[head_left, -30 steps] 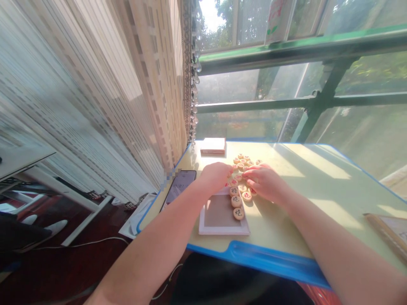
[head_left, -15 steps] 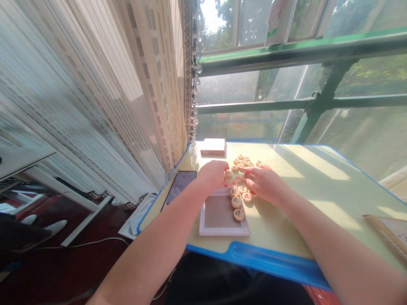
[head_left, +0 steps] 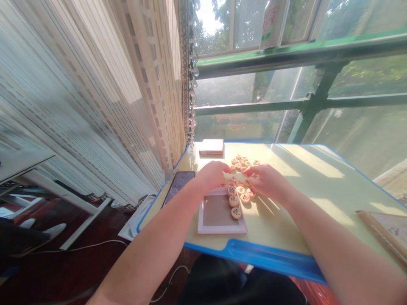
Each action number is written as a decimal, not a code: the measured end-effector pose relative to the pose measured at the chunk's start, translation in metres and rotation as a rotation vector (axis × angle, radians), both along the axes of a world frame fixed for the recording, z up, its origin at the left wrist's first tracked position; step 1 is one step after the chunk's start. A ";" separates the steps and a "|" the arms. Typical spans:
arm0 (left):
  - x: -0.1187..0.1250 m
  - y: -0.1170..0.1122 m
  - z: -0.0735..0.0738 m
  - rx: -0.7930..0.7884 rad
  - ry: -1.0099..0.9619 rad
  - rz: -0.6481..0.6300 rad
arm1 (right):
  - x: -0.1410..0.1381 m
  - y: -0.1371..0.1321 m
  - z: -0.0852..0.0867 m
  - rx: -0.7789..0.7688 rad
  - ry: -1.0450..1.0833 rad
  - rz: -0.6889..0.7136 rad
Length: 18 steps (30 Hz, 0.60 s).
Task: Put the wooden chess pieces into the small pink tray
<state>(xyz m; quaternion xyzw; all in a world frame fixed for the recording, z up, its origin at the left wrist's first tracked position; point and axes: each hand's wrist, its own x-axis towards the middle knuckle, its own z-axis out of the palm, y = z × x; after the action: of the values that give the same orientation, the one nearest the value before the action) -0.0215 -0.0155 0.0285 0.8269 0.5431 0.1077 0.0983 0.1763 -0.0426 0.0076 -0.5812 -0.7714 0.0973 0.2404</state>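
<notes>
Round wooden xiangqi pieces (head_left: 241, 190) with red and black characters lie in a loose cluster between my two hands. My left hand (head_left: 217, 174) arches over the cluster's left side, its fingertips bent beside the pieces and partly hidden. From the right, my right hand (head_left: 266, 178) reaches in with fingers apart, the foremost fingertip against or very near a piece (head_left: 243, 170). In front of the hands lies a shallow white tray (head_left: 206, 231) with a grey-brown bottom. Several black-marked pieces (head_left: 235, 212) form a column along its right side.
A small white box (head_left: 211, 146) sits at the table's far left. A phone (head_left: 178, 186) lies by the left edge, partly behind my left forearm. At right is a wooden-edged board (head_left: 383, 231). The pale table (head_left: 286, 228) has a blue rim; a curtain (head_left: 152, 84) hangs at left.
My hands stay over the cluster, the right fingertips slightly shifted among the pieces. The whole view has moved a little, so the tray and table appear slightly further left.
</notes>
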 end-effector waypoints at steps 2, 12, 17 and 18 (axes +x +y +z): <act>-0.002 0.000 0.003 -0.013 0.015 0.016 | 0.003 0.002 0.000 0.000 -0.009 -0.030; 0.000 -0.003 0.006 0.069 0.134 -0.060 | 0.002 0.002 0.000 0.021 -0.083 -0.019; 0.000 -0.008 0.009 0.086 0.153 -0.031 | 0.008 0.001 0.006 0.173 -0.053 -0.054; -0.001 -0.009 0.010 0.092 0.175 -0.024 | 0.011 0.001 0.008 0.222 0.002 -0.066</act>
<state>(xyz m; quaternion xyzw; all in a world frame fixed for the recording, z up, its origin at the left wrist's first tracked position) -0.0221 -0.0241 0.0385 0.8432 0.5343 0.0587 0.0135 0.1869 -0.0413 0.0159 -0.5760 -0.7575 0.0038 0.3072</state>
